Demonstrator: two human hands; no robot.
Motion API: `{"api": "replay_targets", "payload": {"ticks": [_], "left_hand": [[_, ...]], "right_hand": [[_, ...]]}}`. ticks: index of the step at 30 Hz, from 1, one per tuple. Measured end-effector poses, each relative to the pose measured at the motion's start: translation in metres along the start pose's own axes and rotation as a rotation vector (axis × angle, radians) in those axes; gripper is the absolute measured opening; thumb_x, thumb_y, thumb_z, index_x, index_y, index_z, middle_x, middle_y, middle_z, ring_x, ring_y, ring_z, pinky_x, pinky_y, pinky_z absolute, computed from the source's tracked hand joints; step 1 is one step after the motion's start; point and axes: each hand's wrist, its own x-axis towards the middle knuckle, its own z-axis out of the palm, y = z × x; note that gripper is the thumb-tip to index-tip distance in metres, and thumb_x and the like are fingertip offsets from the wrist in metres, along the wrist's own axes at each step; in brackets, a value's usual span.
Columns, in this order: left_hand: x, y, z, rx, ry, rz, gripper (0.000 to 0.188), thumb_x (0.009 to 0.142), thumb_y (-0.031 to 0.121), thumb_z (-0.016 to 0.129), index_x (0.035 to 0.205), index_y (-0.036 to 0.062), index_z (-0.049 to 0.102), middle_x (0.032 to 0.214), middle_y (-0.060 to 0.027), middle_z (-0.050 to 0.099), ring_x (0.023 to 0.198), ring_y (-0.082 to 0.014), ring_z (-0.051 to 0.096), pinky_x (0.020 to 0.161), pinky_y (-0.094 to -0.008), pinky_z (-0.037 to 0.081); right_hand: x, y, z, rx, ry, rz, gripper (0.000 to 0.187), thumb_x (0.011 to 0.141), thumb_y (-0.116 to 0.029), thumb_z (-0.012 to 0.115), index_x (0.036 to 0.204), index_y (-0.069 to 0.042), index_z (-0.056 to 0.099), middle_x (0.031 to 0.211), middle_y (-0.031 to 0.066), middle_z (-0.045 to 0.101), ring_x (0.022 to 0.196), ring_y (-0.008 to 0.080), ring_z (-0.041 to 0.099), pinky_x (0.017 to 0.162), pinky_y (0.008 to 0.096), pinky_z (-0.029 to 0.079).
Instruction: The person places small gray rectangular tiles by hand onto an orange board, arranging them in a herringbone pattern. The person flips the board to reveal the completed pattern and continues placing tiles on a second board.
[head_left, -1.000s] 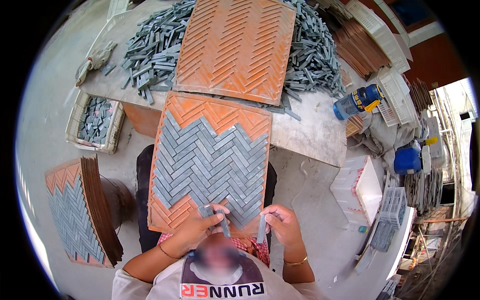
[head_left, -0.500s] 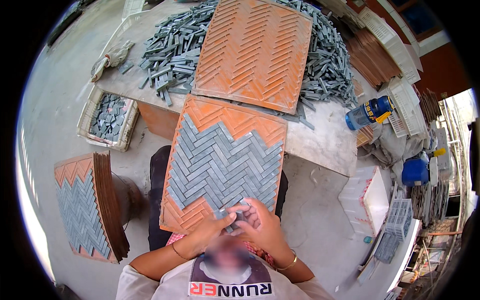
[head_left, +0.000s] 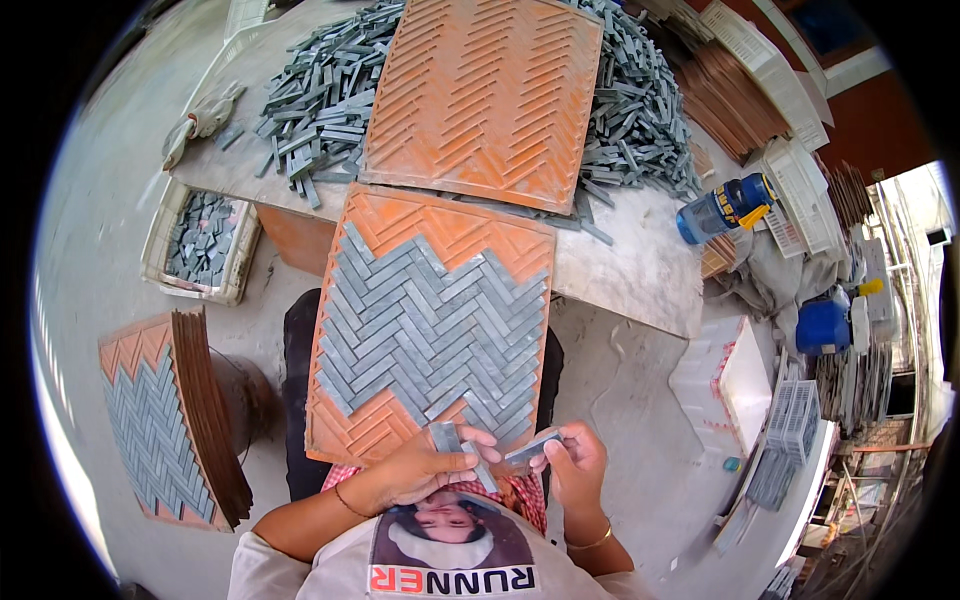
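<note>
On my lap rests an orange molded tray (head_left: 350, 425), its herringbone grooves largely filled with grey stone strips (head_left: 430, 330); bare grooves show along its top and lower left. At the tray's near edge, my left hand (head_left: 415, 472) grips grey stone strips (head_left: 446, 438) between thumb and fingers, at least two of them showing. To its right, my right hand (head_left: 580, 470) pinches a single stone strip (head_left: 530, 449) by its end, just over the tray's lower right corner. The two hands are apart.
A second orange tray (head_left: 485, 100), unfilled, lies on the table against the first, between heaps of loose strips (head_left: 330, 100). A blue bottle (head_left: 720, 210) stands right. Left are a white crate (head_left: 240, 270) of stone pieces and a stack of trays (head_left: 200, 420). A white box (head_left: 715, 380) sits right.
My hands, close together before, have separated. The right one has moved right with a stone strip, and strips now show plainly in the left. The whole view has shifted slightly.
</note>
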Motion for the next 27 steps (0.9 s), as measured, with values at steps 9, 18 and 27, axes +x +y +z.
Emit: {"api": "replay_targets", "payload": {"ticks": [9, 18, 27], "left_hand": [[-0.005, -0.005, -0.013, -0.223, 0.057, 0.156, 0.015, 0.092, 0.012, 0.060, 0.106, 0.0051, 0.059, 0.100, -0.0073, 0.060, 0.089, -0.0118, 0.055, 0.077, -0.0237, 0.046], [-0.008, -0.003, -0.014, -0.233, 0.102, 0.219, 0.015, 0.092, 0.012, 0.060, 0.105, 0.0045, 0.059, 0.101, -0.0080, 0.060, 0.090, -0.0129, 0.055, 0.078, -0.0236, 0.045], [-0.008, 0.000, -0.011, -0.151, 0.145, 0.214, 0.019, 0.093, 0.012, 0.059, 0.111, 0.0039, 0.059, 0.106, -0.0092, 0.061, 0.097, -0.0124, 0.057, 0.080, -0.0222, 0.048]], "right_hand": [[-0.013, 0.045, -0.020, -1.149, -0.252, -0.756, 0.028, 0.069, -0.009, 0.077, 0.091, -0.002, 0.063, 0.096, 0.0093, 0.061, 0.082, 0.0271, 0.061, 0.068, 0.0359, 0.051], [-0.003, 0.043, -0.025, -1.027, -0.100, -0.579, 0.023, 0.068, -0.005, 0.078, 0.085, -0.001, 0.063, 0.096, 0.0125, 0.059, 0.081, 0.0272, 0.060, 0.070, 0.0341, 0.050], [-0.001, 0.038, -0.020, -1.008, -0.160, -0.556, 0.020, 0.070, -0.005, 0.077, 0.082, 0.000, 0.062, 0.096, 0.0130, 0.059, 0.078, 0.0261, 0.059, 0.069, 0.0340, 0.049]]}}
